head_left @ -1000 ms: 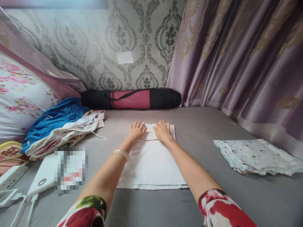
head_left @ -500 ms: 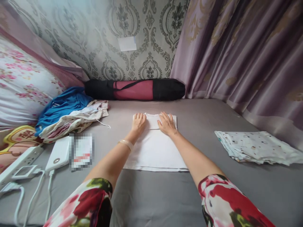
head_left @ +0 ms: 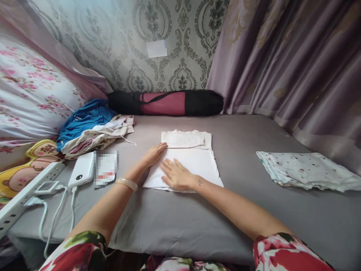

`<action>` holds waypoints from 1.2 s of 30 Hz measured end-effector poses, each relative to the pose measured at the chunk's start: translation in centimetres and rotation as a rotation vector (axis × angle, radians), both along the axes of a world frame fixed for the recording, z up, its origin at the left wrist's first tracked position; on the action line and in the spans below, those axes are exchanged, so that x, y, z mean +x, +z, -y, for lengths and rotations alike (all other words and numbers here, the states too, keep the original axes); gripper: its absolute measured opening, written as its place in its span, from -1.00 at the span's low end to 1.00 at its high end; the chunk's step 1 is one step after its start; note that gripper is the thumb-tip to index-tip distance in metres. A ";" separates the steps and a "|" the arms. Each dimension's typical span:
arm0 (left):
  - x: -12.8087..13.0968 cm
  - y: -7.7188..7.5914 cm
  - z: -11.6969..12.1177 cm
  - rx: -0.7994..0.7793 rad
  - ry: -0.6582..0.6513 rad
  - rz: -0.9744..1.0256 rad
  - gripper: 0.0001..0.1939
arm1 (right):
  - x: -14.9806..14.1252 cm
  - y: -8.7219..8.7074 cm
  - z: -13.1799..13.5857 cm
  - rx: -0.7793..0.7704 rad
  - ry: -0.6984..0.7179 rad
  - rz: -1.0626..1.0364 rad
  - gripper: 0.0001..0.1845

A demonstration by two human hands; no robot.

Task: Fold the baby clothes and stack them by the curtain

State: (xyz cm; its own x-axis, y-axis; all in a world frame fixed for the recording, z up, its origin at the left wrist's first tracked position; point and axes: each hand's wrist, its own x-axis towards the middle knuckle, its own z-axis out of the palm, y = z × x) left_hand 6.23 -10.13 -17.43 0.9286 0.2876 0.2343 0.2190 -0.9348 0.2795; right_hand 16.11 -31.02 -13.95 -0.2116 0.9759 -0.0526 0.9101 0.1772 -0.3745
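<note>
A white shirt [head_left: 197, 162] lies on the grey bed sheet, its sleeves folded across the top part near the collar. My left hand [head_left: 155, 153] rests at the shirt's left edge, just below the folded sleeve, with fingers stretched out. Flat on the middle of the shirt lies my right hand [head_left: 177, 175], fingers extended and palm down. Neither hand grips the cloth.
To the right sits a folded stack of patterned cloth [head_left: 299, 169]. A blue garment [head_left: 84, 120] and other clothes are heaped at left, near a power bank [head_left: 81, 171], cables and a power strip [head_left: 31, 199]. A black and red bag [head_left: 163, 102] lies along the wall.
My right hand has moved from the shirt's top right down to its middle. My left hand has slid down to the left edge. The view has tilted slightly downward.
</note>
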 end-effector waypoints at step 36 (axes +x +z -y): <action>-4.5 4.9 15.9 0.208 -0.366 -0.155 -0.74 | 5.7 2.1 15.6 0.233 -0.260 -0.116 -0.77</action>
State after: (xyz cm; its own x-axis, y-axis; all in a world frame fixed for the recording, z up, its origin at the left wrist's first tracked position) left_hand 1.76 -26.00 -12.56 0.9892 -0.1045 0.1023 -0.1117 -0.9914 0.0674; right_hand 21.78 -46.60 -11.85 0.0534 0.9809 0.1870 0.8898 0.0382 -0.4548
